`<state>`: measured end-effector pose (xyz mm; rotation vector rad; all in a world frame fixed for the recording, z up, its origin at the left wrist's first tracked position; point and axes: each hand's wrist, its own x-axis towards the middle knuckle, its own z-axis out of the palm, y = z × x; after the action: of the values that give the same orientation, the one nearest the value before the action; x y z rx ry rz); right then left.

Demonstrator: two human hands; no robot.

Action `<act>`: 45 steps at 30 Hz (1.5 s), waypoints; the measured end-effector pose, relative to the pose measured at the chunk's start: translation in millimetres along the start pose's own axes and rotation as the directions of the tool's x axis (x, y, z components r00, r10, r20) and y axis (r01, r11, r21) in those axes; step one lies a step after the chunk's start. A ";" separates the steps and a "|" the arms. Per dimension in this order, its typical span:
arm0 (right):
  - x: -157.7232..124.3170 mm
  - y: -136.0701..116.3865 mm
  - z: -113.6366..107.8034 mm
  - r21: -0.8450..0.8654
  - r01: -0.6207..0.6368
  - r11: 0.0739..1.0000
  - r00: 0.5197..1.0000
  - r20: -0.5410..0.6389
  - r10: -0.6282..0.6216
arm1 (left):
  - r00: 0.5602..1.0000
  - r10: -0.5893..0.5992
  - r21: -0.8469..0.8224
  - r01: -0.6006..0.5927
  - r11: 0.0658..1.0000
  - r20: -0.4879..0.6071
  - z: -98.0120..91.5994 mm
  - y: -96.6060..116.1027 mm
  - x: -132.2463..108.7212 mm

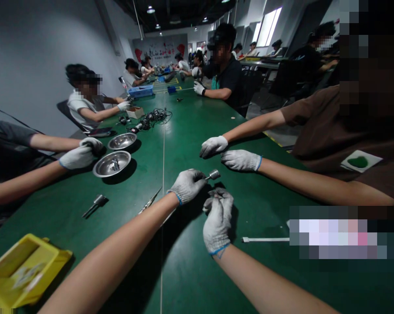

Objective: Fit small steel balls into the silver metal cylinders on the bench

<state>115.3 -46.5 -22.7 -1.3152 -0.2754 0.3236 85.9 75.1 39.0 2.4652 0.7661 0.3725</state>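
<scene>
My left hand (188, 185), in a white knit glove, is closed around a small metal cylinder part (212, 175) whose end sticks out to the right above the green table (184, 131). My right hand (217, 216), gloved the same way, rests just below it with fingers curled and pinched together; what they hold is too small to make out. Long metal tweezers (150, 201) lie on the table just left of my left wrist.
Two steel bowls (112, 164) sit to the left near a co-worker's gloved hands (81, 152). Another person's gloved hands (229, 153) rest just beyond mine. A metal tool (95, 205), a yellow bin (22, 269) and a white strip (265, 239) lie nearby.
</scene>
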 end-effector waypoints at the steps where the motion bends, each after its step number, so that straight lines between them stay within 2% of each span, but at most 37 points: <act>1: 0.7 -1.2 0.2 -0.021 -0.005 1.000 1.000 0.001 0.005 | 1.000 -0.013 -0.025 0.012 1.000 -0.024 -3.4 1.3 -12.6; 4: 1.2 -4.8 0.7 -0.111 0.031 0.993 0.999 0.046 -0.026 | 0.998 -0.017 -0.100 0.011 0.995 -0.063 -8.6 3.6 -51.0; 6: 0.0 -5.8 0.8 -0.137 0.049 0.989 0.991 0.131 -0.031 | 0.996 0.049 -0.203 -0.064 0.977 -0.080 -8.6 -0.1 -71.2; 9: -3.0 -4.6 0.1 -0.213 0.049 0.976 0.985 0.174 -0.011 | 0.993 0.012 -0.221 -0.038 0.975 -0.118 -6.3 -17.7 -85.1; 13: -5.3 -1.0 -2.2 -0.327 0.109 0.939 0.990 0.117 -0.074 | 0.968 -0.113 -0.055 0.103 0.993 -0.225 -2.3 -51.6 -73.4; 16: -4.8 -0.3 -3.6 -0.338 0.146 0.930 0.985 0.138 -0.104 | 0.961 -0.129 -0.014 0.130 0.991 -0.246 -1.0 -67.4 -55.2; 21: -3.8 -3.4 -4.6 -0.373 0.165 0.913 0.984 0.122 -0.128 | 0.974 -0.110 0.015 0.115 0.993 -0.196 -3.3 -71.5 -35.3; 28: -3.7 -2.2 -5.5 -0.349 0.112 0.930 0.983 0.174 -0.053 | 0.976 -0.139 0.011 0.142 0.990 -0.171 -1.3 -74.4 -30.3; 33: -3.8 -0.4 -5.0 -0.318 0.130 0.939 0.974 0.220 -0.060 | 0.963 -0.172 -0.052 0.165 0.985 -0.206 0.7 -70.3 -34.8; 38: -5.7 -1.4 -5.0 -0.302 0.129 0.944 0.962 0.270 -0.045 | 0.939 -0.193 -0.163 0.151 0.975 -0.284 -8.3 -49.4 -54.3; 40: -6.9 -2.9 -5.4 -0.301 0.152 0.941 0.957 0.284 -0.064 | 0.938 -0.177 -0.216 0.114 0.970 -0.298 -15.8 -36.9 -66.1; 42: -8.1 -3.7 -6.1 -0.309 0.194 0.931 0.949 0.298 -0.098 | 0.938 -0.127 -0.316 0.020 0.948 -0.322 -23.8 -24.4 -77.6; 45: -9.3 -1.1 -7.7 -0.312 0.263 0.913 0.934 0.320 -0.160 | 0.935 -0.051 -0.367 -0.087 0.926 -0.351 -34.3 -10.2 -89.8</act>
<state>109.7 -57.2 -23.6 -1.5723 -0.7489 0.2872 -4.4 43.1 52.3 2.0631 0.7313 0.9046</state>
